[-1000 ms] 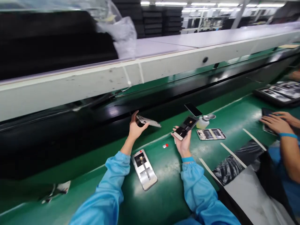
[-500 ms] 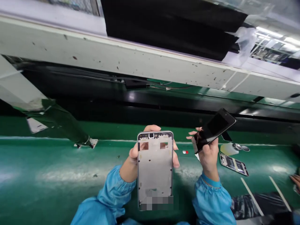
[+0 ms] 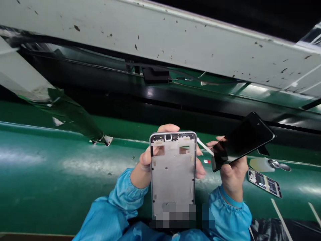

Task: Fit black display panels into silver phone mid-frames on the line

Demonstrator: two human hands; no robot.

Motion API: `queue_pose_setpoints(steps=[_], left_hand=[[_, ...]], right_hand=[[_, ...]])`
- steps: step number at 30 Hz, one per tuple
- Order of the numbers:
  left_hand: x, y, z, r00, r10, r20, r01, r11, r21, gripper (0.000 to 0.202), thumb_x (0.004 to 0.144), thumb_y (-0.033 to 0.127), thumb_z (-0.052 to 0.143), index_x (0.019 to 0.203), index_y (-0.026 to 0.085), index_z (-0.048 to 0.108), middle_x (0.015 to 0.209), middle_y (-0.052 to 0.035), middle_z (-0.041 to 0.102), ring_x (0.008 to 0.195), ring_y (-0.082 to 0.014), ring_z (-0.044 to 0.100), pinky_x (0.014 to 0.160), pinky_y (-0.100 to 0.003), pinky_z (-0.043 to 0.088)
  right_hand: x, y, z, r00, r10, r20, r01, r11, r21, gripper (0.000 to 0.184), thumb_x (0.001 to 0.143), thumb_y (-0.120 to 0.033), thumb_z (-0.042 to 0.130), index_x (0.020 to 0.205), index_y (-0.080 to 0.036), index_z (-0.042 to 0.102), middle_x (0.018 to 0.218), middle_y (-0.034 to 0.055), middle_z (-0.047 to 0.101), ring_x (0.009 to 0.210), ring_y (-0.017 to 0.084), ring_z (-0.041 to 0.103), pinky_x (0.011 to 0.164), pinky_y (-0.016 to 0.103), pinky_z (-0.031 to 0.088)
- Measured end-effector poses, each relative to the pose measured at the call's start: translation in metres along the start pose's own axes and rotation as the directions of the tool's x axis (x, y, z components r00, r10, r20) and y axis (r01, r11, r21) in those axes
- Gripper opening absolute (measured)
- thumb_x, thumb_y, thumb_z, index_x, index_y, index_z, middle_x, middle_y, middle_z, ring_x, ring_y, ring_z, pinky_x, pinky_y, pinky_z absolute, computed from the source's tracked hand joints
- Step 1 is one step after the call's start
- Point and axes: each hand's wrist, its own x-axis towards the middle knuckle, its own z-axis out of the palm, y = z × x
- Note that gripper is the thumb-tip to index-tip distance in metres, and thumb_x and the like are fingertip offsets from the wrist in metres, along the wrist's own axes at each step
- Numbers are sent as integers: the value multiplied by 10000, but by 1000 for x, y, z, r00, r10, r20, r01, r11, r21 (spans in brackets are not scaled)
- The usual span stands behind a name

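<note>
Far to my left a strip of clear plastic film [image 3: 67, 110] hangs down onto the green counter [image 3: 50, 174], its end touching the surface near a small white tab [image 3: 108, 140].

My left hand [image 3: 147, 164] is raised in front of me and wrapped around a silver phone frame [image 3: 173, 174]. The frame stands upright with its bare inner side facing me; two square cutouts sit near its top edge. My fingers [image 3: 168, 128] curl over the top and the far side, and my thumb presses the left edge, so the hand is closed firmly on the frame. The lower part of the frame is blurred out.

Just right of the frame, a tiny red and white piece [image 3: 206, 161] lies on the counter.

My right hand [image 3: 232, 170] is closed around the lower end of a black phone screen [image 3: 242, 140], which tilts up and to the right, its glossy face toward me. It is close to the frame but not touching it.

Further right on the counter lie a pale yellow bottle [image 3: 258, 164] on its side with a metal cap, and nearer to me an opened phone [image 3: 264, 182] showing its insides.

Across the top runs a white beam [image 3: 175, 43], speckled with dark marks.
</note>
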Motion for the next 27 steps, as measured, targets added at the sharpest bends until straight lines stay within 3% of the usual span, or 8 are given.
queue_pose_setpoints(steps=[4,7,10,13,18,23,27], left_hand=[[6,9,15,991,94,91,-94,996,-6,814,919,719,835,1626,545,469,1257,-80,798,894,-314,854,699,-441,730],[18,23,10,980,188,64,-194,976,104,717,985,657,812,1612,511,497,1303,-66,800,1027,-309,850,800,-491,750],[29,35,-6,940,337,-52,-302,892,337,686,972,686,822,1558,458,547,1307,-51,798,1094,-325,840,897,-577,745],[35,41,-19,906,415,-79,-324,802,503,701,942,751,812,1521,454,551,1337,-43,787,1119,-335,837,896,-565,745],[38,42,-26,891,454,14,-390,750,534,644,971,700,810,1499,427,560,1344,-50,791,1099,-315,848,883,-508,754],[38,44,-24,873,487,29,-418,715,561,567,985,699,799,1473,485,604,1347,-23,786,1120,-303,843,887,-494,756],[38,46,-23,864,502,26,-423,698,577,599,967,692,829,1464,441,606,1317,-36,797,1081,-297,853,870,-493,758]], right_hand=[[2,-6,-1,1000,22,8,-23,999,35,565,988,-618,825,1435,-296,700,1418,147,652,1096,326,763,880,518,697],[1,-10,-2,1000,-15,-3,16,999,46,551,993,-600,829,1457,-327,708,1423,142,636,1115,338,755,881,546,710],[-1,-14,-3,998,-59,-12,59,998,28,547,1002,-598,817,1474,-340,722,1416,145,635,1099,335,740,876,550,718],[-5,-17,-4,997,-50,65,50,999,12,574,1014,-608,796,1501,-314,725,1407,159,641,1108,340,740,909,569,720],[-5,-17,-8,937,-84,339,110,992,-58,653,991,-562,845,1581,-323,697,1458,164,640,1182,373,758,946,628,715],[-2,-16,-14,916,-64,396,131,980,-147,666,977,-515,884,1597,-350,703,1505,170,620,1290,406,728,1023,658,685],[-1,-17,-14,903,-86,422,168,972,-163,690,1011,-514,849,1658,-402,635,1503,148,614,1293,381,724,1050,656,676]])
